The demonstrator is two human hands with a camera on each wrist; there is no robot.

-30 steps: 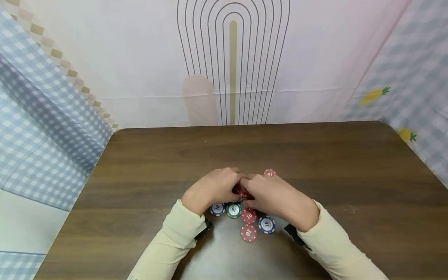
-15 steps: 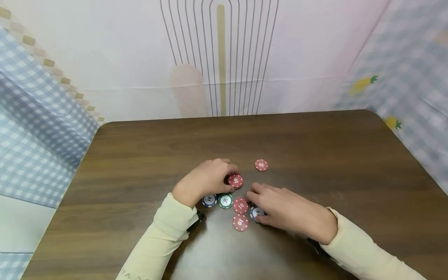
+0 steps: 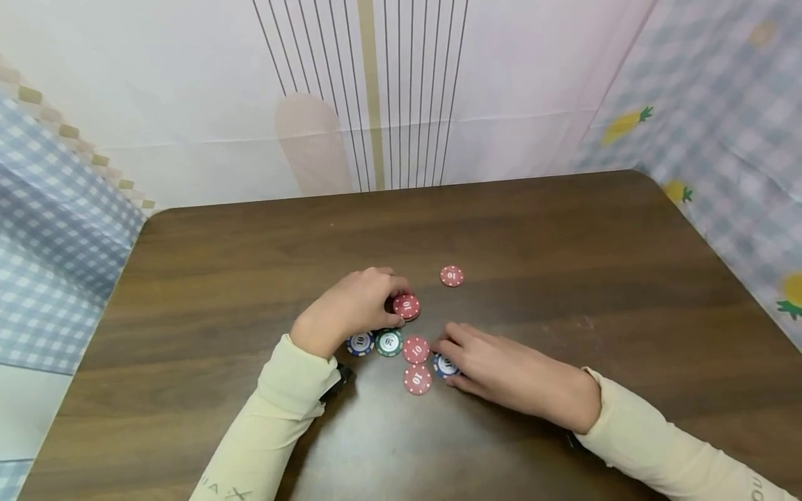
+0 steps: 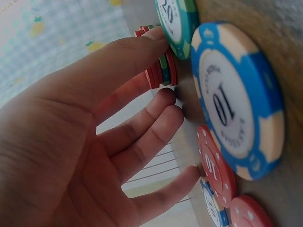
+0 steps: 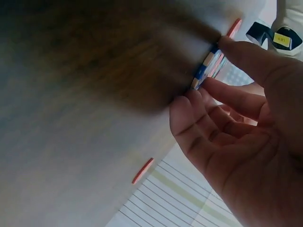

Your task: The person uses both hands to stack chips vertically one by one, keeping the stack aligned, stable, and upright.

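Observation:
In the head view my left hand (image 3: 351, 306) has its thumb and forefinger at the sides of a short stack of poker chips (image 3: 407, 306), a red 10 on top. The left wrist view shows green between the red edges of this stack (image 4: 163, 71); its other fingers reach past it. My right hand (image 3: 510, 369) pinches a blue 10 poker chip (image 3: 445, 364) by its edge between thumb and fingers. That blue chip (image 5: 204, 68) appears edge-on, close over the table, in the right wrist view.
Flat on the brown table (image 3: 532, 243) lie a blue chip (image 3: 360, 342), a green 20 chip (image 3: 390, 342) and two red chips (image 3: 416, 350) between the hands. A lone red chip (image 3: 452, 275) sits farther back. More chips (image 4: 215, 165) lie below the left fingers. Patterned cloth (image 3: 250, 153) hangs behind.
My right hand has left the stack, moved right and nearer, and taken hold of the blue chip. The left hand stays at the stack. The head view has shifted slightly.

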